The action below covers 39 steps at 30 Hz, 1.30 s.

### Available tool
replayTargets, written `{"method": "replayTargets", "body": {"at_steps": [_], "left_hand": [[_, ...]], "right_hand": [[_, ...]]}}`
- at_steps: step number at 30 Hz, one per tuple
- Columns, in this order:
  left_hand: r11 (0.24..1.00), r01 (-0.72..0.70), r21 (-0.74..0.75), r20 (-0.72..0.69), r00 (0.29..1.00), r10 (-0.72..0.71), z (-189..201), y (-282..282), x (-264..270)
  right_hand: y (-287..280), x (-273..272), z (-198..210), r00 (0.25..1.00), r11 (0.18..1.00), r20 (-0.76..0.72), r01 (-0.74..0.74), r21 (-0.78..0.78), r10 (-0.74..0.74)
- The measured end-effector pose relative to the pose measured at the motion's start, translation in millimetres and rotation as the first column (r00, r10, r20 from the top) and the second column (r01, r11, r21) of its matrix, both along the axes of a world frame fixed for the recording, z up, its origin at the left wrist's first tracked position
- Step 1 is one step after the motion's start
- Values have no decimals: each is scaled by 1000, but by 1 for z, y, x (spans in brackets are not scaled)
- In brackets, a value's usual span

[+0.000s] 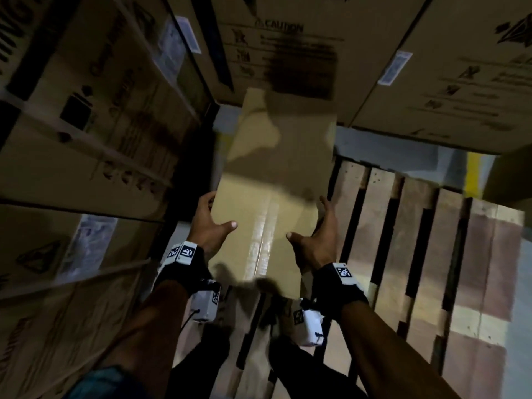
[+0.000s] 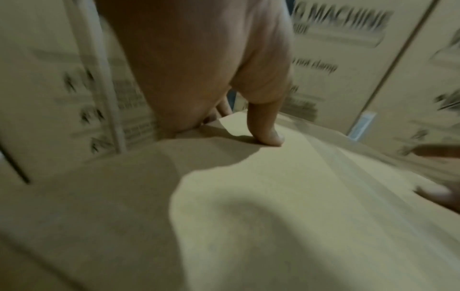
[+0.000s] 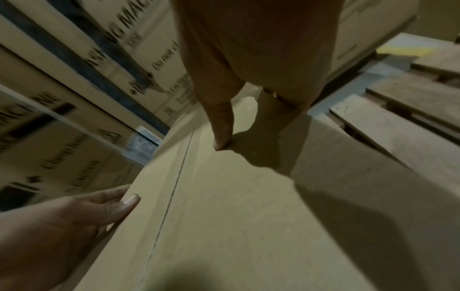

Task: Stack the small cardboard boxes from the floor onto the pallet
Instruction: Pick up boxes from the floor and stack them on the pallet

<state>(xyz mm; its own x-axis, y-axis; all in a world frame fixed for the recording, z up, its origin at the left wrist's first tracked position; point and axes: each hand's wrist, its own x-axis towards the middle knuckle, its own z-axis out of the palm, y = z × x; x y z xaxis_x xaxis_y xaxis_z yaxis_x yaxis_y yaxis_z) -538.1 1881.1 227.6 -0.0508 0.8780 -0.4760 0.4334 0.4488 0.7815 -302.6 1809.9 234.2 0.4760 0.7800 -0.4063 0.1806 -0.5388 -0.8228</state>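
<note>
A long plain cardboard box (image 1: 270, 174) with a taped seam is held between both hands, over the left part of the wooden pallet (image 1: 417, 240). My left hand (image 1: 214, 220) grips its left edge, thumb (image 2: 263, 126) pressed on the top face. My right hand (image 1: 312, 226) grips the right edge, thumb (image 3: 221, 128) lying on top and fingers down the side. The box (image 3: 224, 216) fills the lower half of both wrist views. Its far end reaches the big cartons behind. Whether its underside touches the pallet is hidden.
Tall printed cartons (image 1: 86, 125) wall off the left side, and more large cartons (image 1: 431, 53) stand behind the pallet. Bare pallet slats (image 3: 398, 137) lie to the right of the box. A yellow floor line (image 1: 473, 177) shows at the far right.
</note>
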Motion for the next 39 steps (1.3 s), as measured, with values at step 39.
{"method": "replayTargets", "body": {"at_steps": [39], "left_hand": [[981,168,-96,-37,984,-173,-145,71,-55]], "right_hand": [[46,-37,-146,1000,974,-9,3,-226,-5]]}}
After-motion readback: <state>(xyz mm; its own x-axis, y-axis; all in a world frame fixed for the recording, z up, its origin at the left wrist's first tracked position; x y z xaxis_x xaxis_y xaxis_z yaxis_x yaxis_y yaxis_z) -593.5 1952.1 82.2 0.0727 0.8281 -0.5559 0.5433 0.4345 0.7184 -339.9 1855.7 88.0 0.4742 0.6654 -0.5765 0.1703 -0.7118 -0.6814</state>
